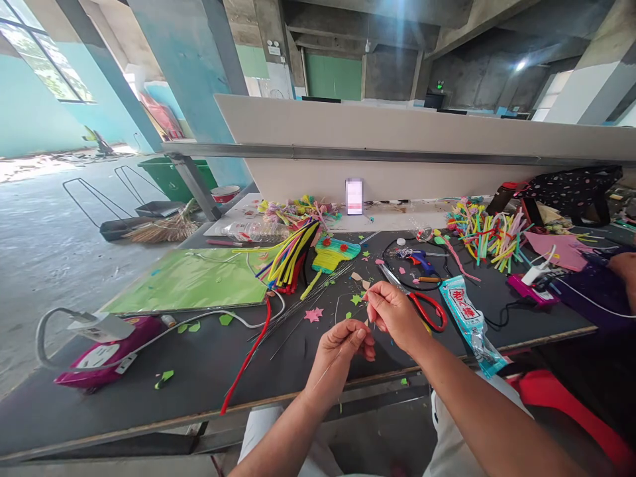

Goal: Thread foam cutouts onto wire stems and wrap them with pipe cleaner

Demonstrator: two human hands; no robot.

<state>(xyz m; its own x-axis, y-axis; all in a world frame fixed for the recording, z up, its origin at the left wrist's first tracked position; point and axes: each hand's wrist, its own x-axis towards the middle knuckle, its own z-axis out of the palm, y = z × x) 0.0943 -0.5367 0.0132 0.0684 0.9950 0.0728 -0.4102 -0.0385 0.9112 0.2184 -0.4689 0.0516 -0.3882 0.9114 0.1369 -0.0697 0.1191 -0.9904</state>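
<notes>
My left hand (342, 348) is closed in a pinch above the front of the dark table, holding a thin pale wire (325, 376) that trails back along my wrist. Close beside it, my right hand (395, 311) pinches too; its fingertips hide whatever is between them. A pink star (313, 315) and a green star (356, 299) lie just beyond my hands. Red-handled scissors (428, 311) rest to the right of my right hand. Several thin straight wires (293, 315) are spread to the left.
A bundle of coloured pipe cleaners (293, 258) lies near a green sheet (193, 278). Farther right are a glue gun (421, 261), a blue packet (467, 318) and more pipe cleaners (489, 235). A phone (354, 197) stands against the partition. Another person's hand (625, 275) is at far right.
</notes>
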